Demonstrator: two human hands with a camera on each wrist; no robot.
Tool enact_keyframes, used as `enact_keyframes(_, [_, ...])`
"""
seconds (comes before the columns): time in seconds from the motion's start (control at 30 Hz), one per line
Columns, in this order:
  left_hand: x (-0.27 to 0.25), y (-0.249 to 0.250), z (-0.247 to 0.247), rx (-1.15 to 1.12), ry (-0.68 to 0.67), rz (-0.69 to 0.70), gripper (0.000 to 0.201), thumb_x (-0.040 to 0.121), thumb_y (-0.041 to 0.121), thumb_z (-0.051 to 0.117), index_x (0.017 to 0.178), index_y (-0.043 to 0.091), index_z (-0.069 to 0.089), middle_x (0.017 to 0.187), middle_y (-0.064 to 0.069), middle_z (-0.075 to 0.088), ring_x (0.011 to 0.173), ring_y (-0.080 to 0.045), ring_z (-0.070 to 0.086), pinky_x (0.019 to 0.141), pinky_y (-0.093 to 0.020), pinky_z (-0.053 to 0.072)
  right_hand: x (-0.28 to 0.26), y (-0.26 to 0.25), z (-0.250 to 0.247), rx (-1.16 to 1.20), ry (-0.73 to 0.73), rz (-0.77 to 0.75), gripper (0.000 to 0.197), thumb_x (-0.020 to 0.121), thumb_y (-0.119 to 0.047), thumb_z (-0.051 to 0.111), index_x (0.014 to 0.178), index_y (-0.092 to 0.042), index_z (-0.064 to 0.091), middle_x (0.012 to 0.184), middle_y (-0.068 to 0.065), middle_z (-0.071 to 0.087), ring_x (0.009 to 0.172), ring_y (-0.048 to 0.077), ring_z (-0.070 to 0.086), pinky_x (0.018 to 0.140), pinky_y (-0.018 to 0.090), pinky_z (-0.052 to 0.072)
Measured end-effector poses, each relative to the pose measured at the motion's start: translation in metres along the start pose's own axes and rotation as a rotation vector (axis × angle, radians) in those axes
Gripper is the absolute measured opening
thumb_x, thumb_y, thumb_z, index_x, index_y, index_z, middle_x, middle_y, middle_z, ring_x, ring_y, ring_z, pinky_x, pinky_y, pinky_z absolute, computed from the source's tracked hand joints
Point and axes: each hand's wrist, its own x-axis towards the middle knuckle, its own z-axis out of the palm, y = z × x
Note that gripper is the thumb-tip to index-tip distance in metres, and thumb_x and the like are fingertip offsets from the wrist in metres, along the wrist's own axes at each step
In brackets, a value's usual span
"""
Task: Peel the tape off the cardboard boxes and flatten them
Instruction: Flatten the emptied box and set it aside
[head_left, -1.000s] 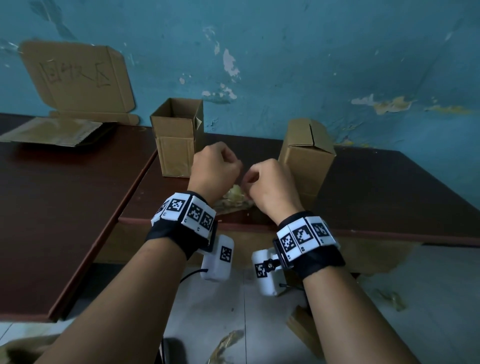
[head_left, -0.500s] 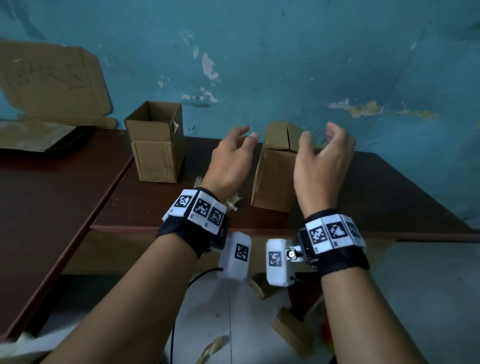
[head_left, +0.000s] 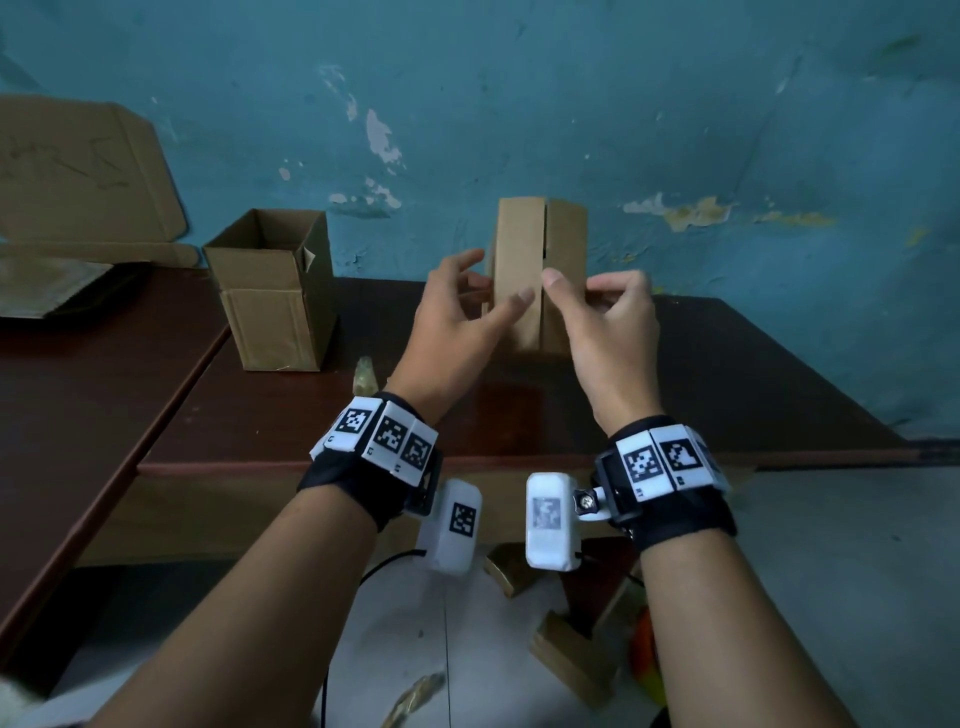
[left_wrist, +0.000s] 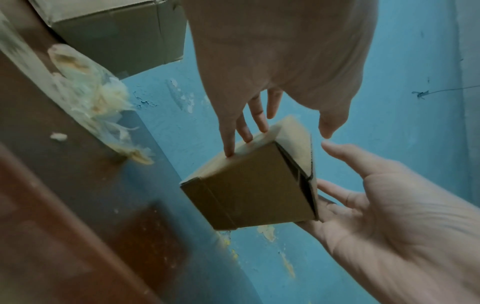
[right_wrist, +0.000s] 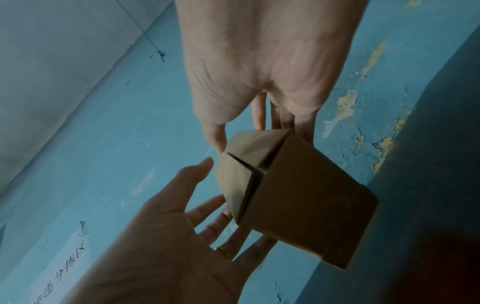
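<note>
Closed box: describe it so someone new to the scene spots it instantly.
On the dark table against the blue wall, two boxes stand. The closed box is between both hands, its flaps meeting in a seam; the open box stands apart, top gaping.

The lower part of the closed box (head_left: 540, 270) is hidden behind the left hand (head_left: 457, 322) and right hand (head_left: 608, 332) in head view, so I cannot tell if it stands on the table (head_left: 727, 374) or is lifted. The cardboard sheet (head_left: 78, 171) is cut off by the left edge, its writing too blurred to read. In left wrist view the crumpled tape (left_wrist: 88, 96) is blurred, and the open box (left_wrist: 116, 33) is cut by the top edge.
</note>
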Motion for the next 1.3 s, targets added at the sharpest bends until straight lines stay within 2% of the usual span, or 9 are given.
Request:
enact_keyframes(0.13, [-0.007, -0.009, 0.002, 0.120, 0.011, 0.068, 0.087, 0.067, 0.059, 0.088, 0.139, 0.028, 0.051, 0.121, -0.006, 0.050, 0.109, -0.013, 0.058, 0.094, -0.020, 0.053, -0.001, 0.006, 0.010, -0.001, -0.006, -0.016, 0.065, 0.076, -0.052, 0.092, 0.119, -0.019, 0.056, 0.112, -0.002, 0.070, 0.101, 0.010, 0.071, 0.092, 0.038, 0.061])
enact_keyframes(0.27, [-0.007, -0.015, 0.000, 0.170, 0.035, 0.080, 0.069, 0.078, 0.033, 0.094, 0.130, 0.021, 0.051, 0.123, -0.007, 0.046, 0.112, -0.016, 0.054, 0.097, -0.023, 0.053, -0.004, 0.009, 0.014, -0.093, -0.052, -0.045, 0.074, 0.065, -0.066, 0.086, 0.121, -0.022, 0.065, 0.112, 0.000, 0.071, 0.102, 0.014, 0.071, 0.090, 0.044, 0.062])
enact_keyframes(0.4, [-0.007, -0.019, -0.004, 0.174, 0.034, 0.050, 0.066, 0.079, 0.034, 0.094, 0.128, 0.018, 0.053, 0.129, -0.005, 0.048, 0.117, -0.010, 0.054, 0.095, -0.017, 0.051, -0.005, 0.011, 0.015, -0.115, -0.079, -0.051, 0.064, 0.065, -0.064, 0.085, 0.112, -0.026, 0.068, 0.109, -0.001, 0.073, 0.099, 0.014, 0.072, 0.088, 0.043, 0.062])
enact_keyframes(0.5, [-0.007, -0.021, -0.009, 0.188, 0.030, 0.057, 0.058, 0.083, 0.027, 0.090, 0.128, 0.016, 0.055, 0.132, -0.005, 0.051, 0.120, -0.009, 0.056, 0.097, -0.026, 0.057, -0.005, 0.013, 0.014, -0.129, -0.076, -0.044, 0.050, 0.070, -0.053, 0.089, 0.107, -0.025, 0.070, 0.109, -0.004, 0.075, 0.099, 0.011, 0.073, 0.090, 0.042, 0.063])
enact_keyframes(0.63, [-0.009, -0.022, -0.011, 0.231, 0.041, 0.073, 0.062, 0.081, 0.032, 0.091, 0.128, 0.017, 0.054, 0.131, -0.002, 0.051, 0.113, -0.002, 0.055, 0.094, -0.018, 0.055, -0.004, 0.012, 0.012, -0.156, -0.074, -0.060, 0.042, 0.077, -0.040, 0.091, 0.109, -0.021, 0.073, 0.107, -0.005, 0.076, 0.097, 0.008, 0.072, 0.088, 0.034, 0.062])
enact_keyframes(0.83, [-0.013, -0.020, -0.011, 0.229, 0.034, 0.043, 0.073, 0.072, 0.043, 0.096, 0.125, 0.021, 0.049, 0.130, 0.000, 0.051, 0.115, -0.011, 0.059, 0.100, -0.037, 0.058, -0.007, 0.007, 0.010, -0.192, -0.138, -0.101, 0.044, 0.072, -0.043, 0.079, 0.109, -0.019, 0.078, 0.100, -0.009, 0.079, 0.092, 0.007, 0.075, 0.081, 0.028, 0.061])
enact_keyframes(1.0, [-0.016, -0.016, -0.011, 0.253, 0.020, 0.020, 0.089, 0.064, 0.057, 0.097, 0.129, 0.023, 0.047, 0.131, 0.005, 0.048, 0.115, 0.000, 0.053, 0.098, -0.019, 0.051, -0.010, 0.000, 0.000, -0.158, -0.224, -0.083, 0.004, 0.086, -0.025, 0.073, 0.089, -0.024, 0.075, 0.082, -0.010, 0.075, 0.076, 0.001, 0.068, 0.066, 0.020, 0.050])
enact_keyframes(1.13, [-0.014, -0.020, -0.012, 0.343, 0.081, 0.029, 0.081, 0.072, 0.050, 0.095, 0.128, 0.018, 0.046, 0.129, 0.001, 0.046, 0.109, -0.006, 0.051, 0.086, -0.009, 0.043, -0.011, 0.000, 0.000, -0.169, -0.256, -0.114, 0.010, 0.091, -0.020, 0.067, 0.094, -0.021, 0.076, 0.081, -0.006, 0.074, 0.069, 0.006, 0.065, 0.062, 0.023, 0.050])
enact_keyframes(1.3, [-0.014, -0.022, -0.017, 0.326, 0.025, 0.060, 0.066, 0.082, 0.037, 0.084, 0.132, 0.015, 0.047, 0.130, -0.001, 0.046, 0.114, -0.012, 0.052, 0.090, -0.015, 0.047, -0.011, 0.000, 0.000, -0.219, -0.279, -0.099, 0.013, 0.098, -0.018, 0.060, 0.088, -0.020, 0.068, 0.071, -0.002, 0.063, 0.058, 0.011, 0.054, 0.056, 0.026, 0.041])
